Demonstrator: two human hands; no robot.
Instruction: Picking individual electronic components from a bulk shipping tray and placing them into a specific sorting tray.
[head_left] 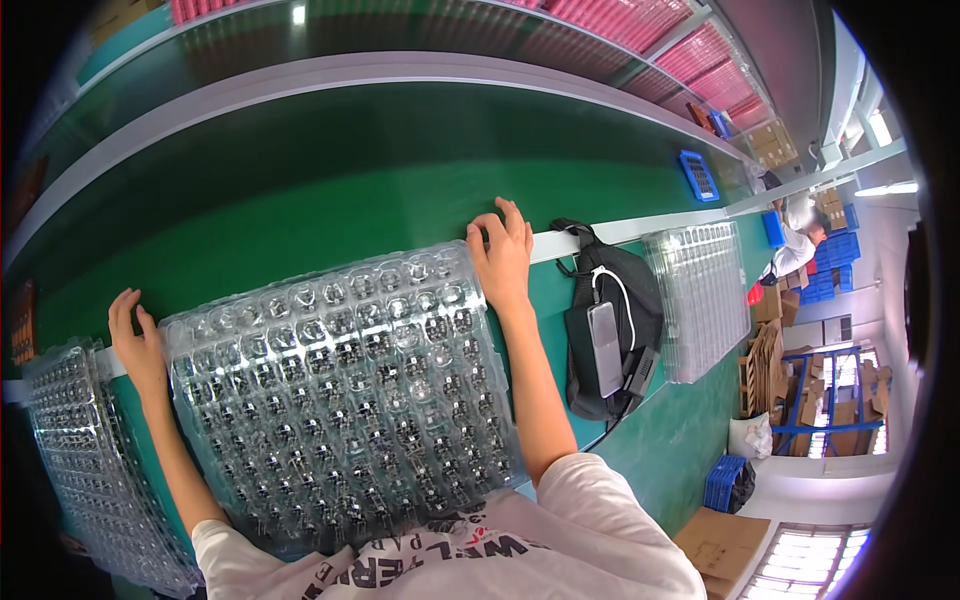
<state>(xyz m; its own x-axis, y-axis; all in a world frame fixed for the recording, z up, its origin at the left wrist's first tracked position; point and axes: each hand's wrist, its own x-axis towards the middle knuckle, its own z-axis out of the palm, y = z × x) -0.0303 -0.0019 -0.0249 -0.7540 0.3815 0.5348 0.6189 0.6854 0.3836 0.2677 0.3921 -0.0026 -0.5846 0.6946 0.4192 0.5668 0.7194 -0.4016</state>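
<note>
A clear plastic blister tray (340, 390) spans the space in front of me, its near edge close to my shirt. Small dark and metallic parts sit in many of its round pockets; several pockets in the far rows look bare. My left hand (138, 345) is at the tray's far left corner, fingers raised and apart. At the far right corner is my right hand (502, 258), also with spread, slightly bent fingers. Both hands appear to touch the tray's side edges without closing around them. The undersides of the palms are hidden.
Left stands a stack of similar filled trays (90, 460). Right lie a black bag (615, 330) with a phone (604, 345) and white cable, then stacked clear trays (700, 300). A blue tray (698, 176) rests on the green bench (330, 210). A person (795, 250) is farther right.
</note>
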